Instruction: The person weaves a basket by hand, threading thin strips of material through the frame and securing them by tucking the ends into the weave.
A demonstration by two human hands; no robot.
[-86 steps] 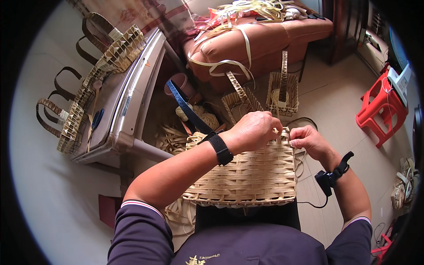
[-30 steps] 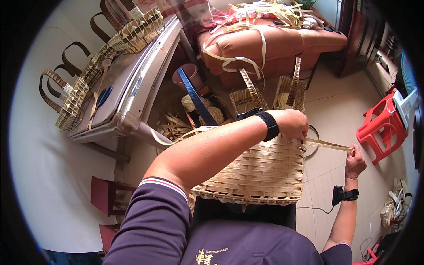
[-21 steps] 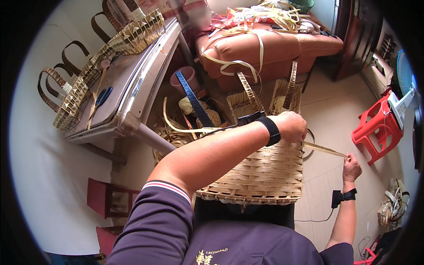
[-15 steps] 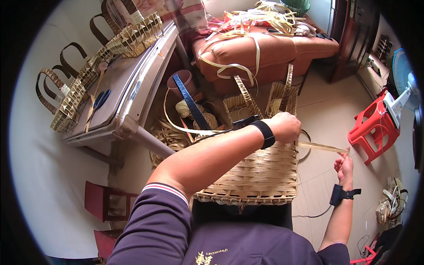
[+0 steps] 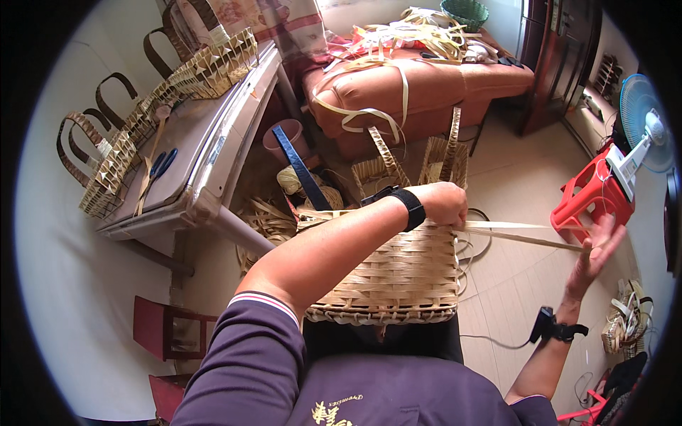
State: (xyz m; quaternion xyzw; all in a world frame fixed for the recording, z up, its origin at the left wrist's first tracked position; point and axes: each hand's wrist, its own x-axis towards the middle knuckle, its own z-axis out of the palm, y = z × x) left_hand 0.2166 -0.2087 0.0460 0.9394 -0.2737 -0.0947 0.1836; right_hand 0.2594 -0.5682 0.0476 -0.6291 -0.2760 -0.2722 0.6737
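A woven basket (image 5: 391,273) of tan flat strips rests on my lap, its side facing up. My left hand (image 5: 446,204) is closed at the basket's far right corner, pinching a pale flat weaving strip (image 5: 511,226). From there the strip stretches right in two lengths toward my right hand (image 5: 598,248). That hand is raised off the basket, fingers spread and slightly blurred. One length reaches its thumb; whether it is gripped there is hard to see. My left forearm crosses over the basket and hides part of its upper edge.
Beyond the basket stand two smaller woven baskets (image 5: 444,162) with tall handles. A blue handle strip (image 5: 302,167) and loose strips (image 5: 266,231) lie left of them. A table (image 5: 192,153) holds baskets and scissors (image 5: 162,165). At right are a red stool (image 5: 579,206) and fan (image 5: 643,124).
My right hand has moved right and upward, its curled fingers spreading apart. The strip beside it now shows as two lengths. My left hand stays at the basket's corner.
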